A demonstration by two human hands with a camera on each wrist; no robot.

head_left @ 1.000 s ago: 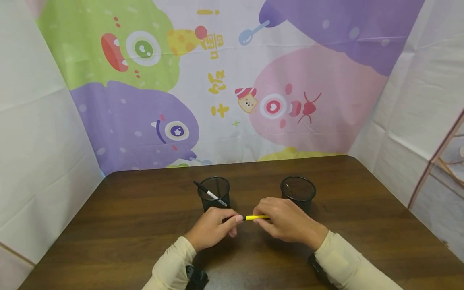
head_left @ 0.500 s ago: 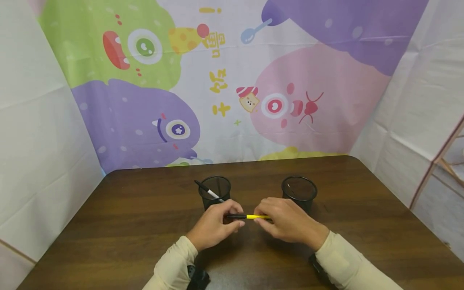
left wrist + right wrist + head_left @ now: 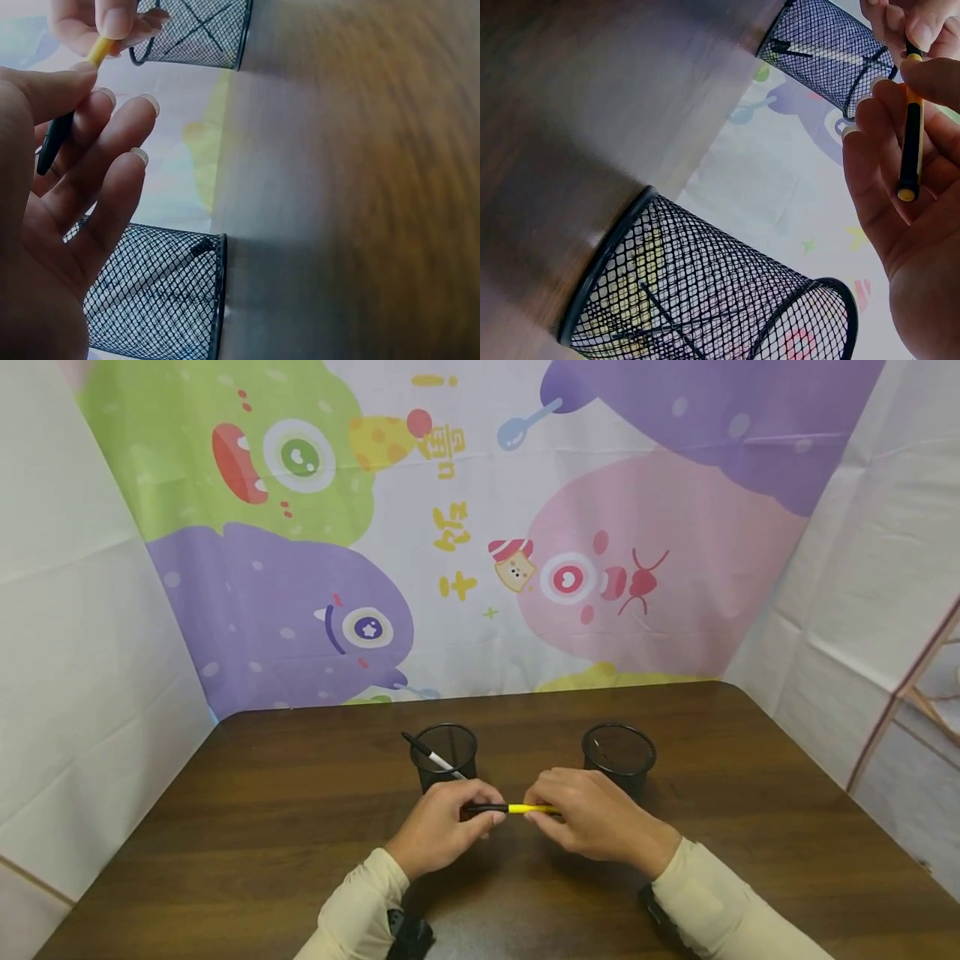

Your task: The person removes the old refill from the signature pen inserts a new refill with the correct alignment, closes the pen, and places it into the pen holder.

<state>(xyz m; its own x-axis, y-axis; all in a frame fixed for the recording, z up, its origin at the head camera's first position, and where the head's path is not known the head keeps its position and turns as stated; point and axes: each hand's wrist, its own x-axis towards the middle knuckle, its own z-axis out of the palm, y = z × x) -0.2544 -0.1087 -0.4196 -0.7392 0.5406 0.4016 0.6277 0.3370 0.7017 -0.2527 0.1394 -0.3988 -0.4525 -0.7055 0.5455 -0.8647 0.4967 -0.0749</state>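
Between my hands a yellow pen with a black cap (image 3: 518, 809) lies level, above the table and in front of two mesh cups. My left hand (image 3: 442, 823) pinches the black cap, thumb against the fingers. In the left wrist view, the cap's tapered end (image 3: 52, 146) sticks out past the thumb. The yellow barrel is pinched by my right hand (image 3: 592, 817). Its black rear section (image 3: 911, 142) shows in the right wrist view, ending in a yellow tip near the palm.
The left black mesh cup (image 3: 424, 780) holds a white marker with a black cap (image 3: 435, 756) leaning over its rim. To the right stands another black mesh cup (image 3: 633, 783), behind my right hand. Behind the brown table (image 3: 285, 802) hangs a cartoon-printed cloth (image 3: 480, 652).
My left fingers and thumb have parted somewhat and shifted along the cap, so more black shows than a second ago. Since then the thumb has come slightly nearer the cap. The right hand stays put.
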